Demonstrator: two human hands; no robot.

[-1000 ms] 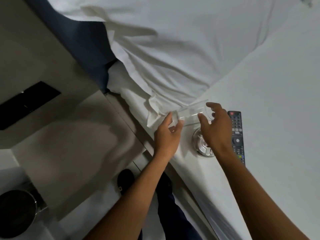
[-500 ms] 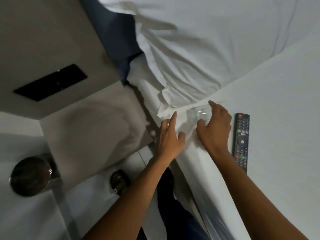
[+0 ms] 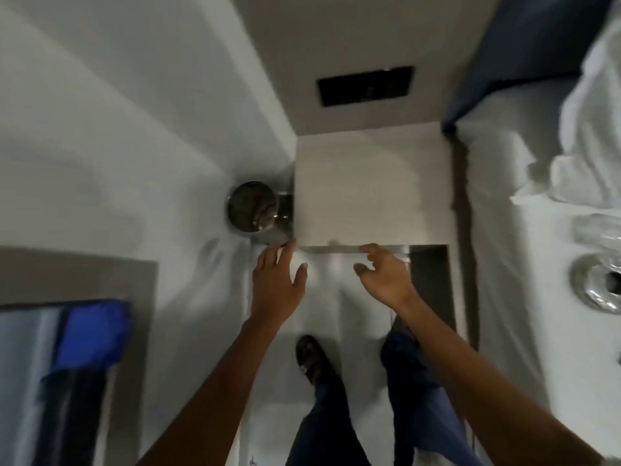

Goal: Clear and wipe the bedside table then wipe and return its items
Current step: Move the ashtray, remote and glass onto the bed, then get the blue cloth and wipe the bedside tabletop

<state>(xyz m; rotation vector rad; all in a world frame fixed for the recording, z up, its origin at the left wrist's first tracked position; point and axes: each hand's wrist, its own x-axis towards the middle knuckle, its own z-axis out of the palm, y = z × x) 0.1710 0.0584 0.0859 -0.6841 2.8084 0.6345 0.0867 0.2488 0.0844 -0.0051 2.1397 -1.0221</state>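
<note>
The bedside table (image 3: pixel 369 190) is a pale square top straight ahead, with nothing on it. My left hand (image 3: pixel 277 284) hovers at its front left corner, fingers spread, holding nothing. My right hand (image 3: pixel 383 277) hangs just below the front edge, fingers loosely curled and apart, also holding nothing. On the white bed (image 3: pixel 524 250) at the right edge lie a clear plastic item (image 3: pixel 601 230) and a round shiny metal piece (image 3: pixel 598 287). The frame is blurred by motion.
A round dark bin (image 3: pixel 252 206) stands on the floor against the table's left side. A black panel (image 3: pixel 366 85) is set in the wall above the table. A blue headboard (image 3: pixel 524 52) and white pillow (image 3: pixel 598 129) are at the right. My legs and shoe (image 3: pixel 312 358) stand below.
The view has swung from the bed to the bedside table. Both hands have let go of the clear item on the bed and moved over to the table's front edge.
</note>
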